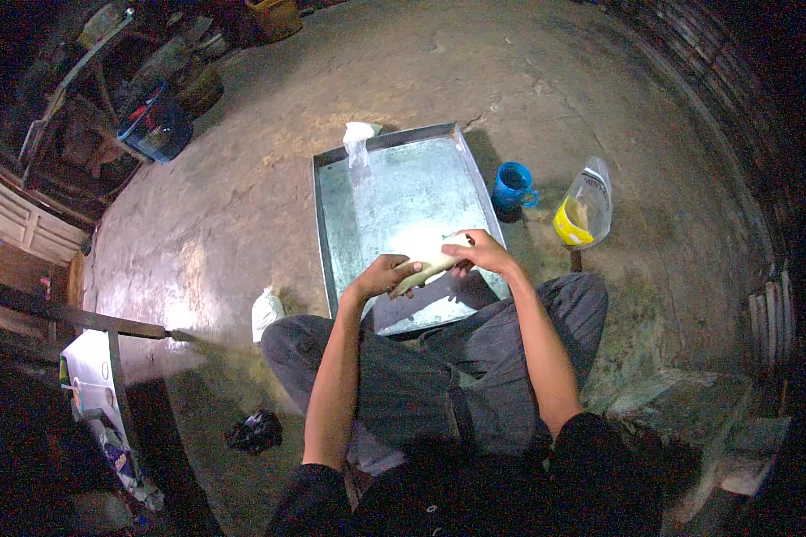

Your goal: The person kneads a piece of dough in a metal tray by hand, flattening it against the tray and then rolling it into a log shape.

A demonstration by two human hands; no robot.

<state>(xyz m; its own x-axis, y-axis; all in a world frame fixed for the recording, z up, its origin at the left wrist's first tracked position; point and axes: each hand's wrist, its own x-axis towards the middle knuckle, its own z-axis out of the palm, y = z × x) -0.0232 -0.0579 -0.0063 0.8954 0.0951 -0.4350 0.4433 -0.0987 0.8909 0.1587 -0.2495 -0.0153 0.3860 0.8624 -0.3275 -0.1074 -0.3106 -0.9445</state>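
Both my hands grip a pale cream, elongated packet or lump [428, 268] above a large shallow metal tray [385, 192]; I cannot make out exactly what it is. My left hand [390, 277] is closed on its left end, and my right hand [479, 252] is closed on its right end. A crumpled white plastic bag [361, 134] lies over the tray's far left corner. A blue mug [512, 185] stands just right of the tray, and a clear and yellow plastic pouch [582, 210] is beside it. My crossed legs are at the tray's near edge.
A white sack [268, 311] and a dark crumpled bag [253, 431] lie on the concrete floor [215, 251] to my left. Wooden frames [143, 327] line the left side, with a blue bucket [157, 125] and clutter farther back. Corrugated sheeting [770, 318] edges the right.
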